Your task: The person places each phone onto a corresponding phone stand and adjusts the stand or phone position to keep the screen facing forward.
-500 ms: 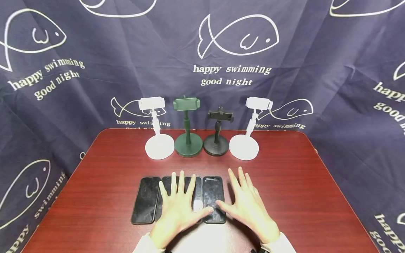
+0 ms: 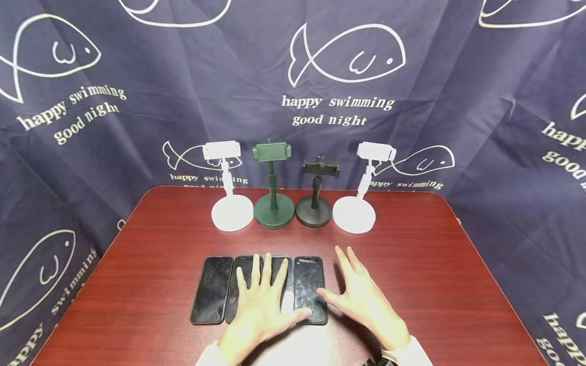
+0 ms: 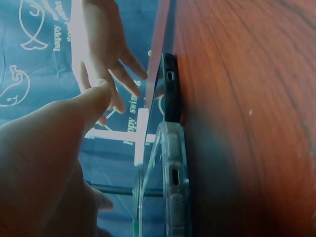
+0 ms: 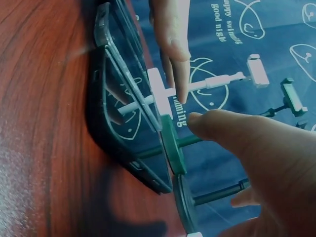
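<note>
Left hand (image 2: pixel 262 310) and right hand (image 2: pixel 365 301) spread, empty; only wrist views show a port (image 3: pixel 175 177) on a phone (image 3: pixel 173 155).

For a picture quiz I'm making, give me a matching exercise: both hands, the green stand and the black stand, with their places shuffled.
1. Green stand
2. Left hand
3. Black stand
4. Right hand

A. Third from left, back row
B. Mostly right of the rightmost phone
C. Second from left, back row
D. Over the middle phones

Pairs: 1-C, 2-D, 3-A, 4-B

Reddish table (image 2: pixel 435 274) under four phones (image 2: pixel 211 292), four stands (image 2: pixel 274 217)
</note>
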Tool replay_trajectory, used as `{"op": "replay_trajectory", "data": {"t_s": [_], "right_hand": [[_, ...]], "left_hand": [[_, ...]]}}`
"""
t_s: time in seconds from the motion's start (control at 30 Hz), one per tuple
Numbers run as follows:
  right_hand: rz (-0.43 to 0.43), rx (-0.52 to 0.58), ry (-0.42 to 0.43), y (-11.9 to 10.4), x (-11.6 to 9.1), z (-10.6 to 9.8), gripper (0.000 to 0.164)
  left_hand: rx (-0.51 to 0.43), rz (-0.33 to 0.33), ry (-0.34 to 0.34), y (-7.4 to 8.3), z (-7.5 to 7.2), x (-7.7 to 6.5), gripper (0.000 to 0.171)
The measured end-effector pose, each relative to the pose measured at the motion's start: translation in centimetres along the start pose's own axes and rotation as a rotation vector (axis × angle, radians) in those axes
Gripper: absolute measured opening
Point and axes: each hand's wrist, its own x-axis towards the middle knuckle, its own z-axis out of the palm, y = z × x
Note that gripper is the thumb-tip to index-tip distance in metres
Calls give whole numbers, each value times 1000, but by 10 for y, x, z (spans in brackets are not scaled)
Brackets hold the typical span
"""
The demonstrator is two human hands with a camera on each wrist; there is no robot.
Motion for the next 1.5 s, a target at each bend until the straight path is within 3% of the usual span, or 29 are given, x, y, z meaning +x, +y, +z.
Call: {"op": "replay_trajectory", "data": {"t_s": [0.27, 0.9, 1.07, 1.5], "right_hand": [[5, 48, -34, 4, 4, 10, 99], [35, 11, -68, -2, 24, 19, 89], [26, 1, -64, -5, 28, 21, 86], [-45, -43, -34, -4, 37, 28, 79]], "left_hand": [[-21, 21, 12, 2, 2, -2, 113], [-28, 58, -45, 2, 5, -4, 112], [-28, 69, -90, 3, 4, -4, 110], [-73, 158, -109, 5, 5, -2, 106]]}}
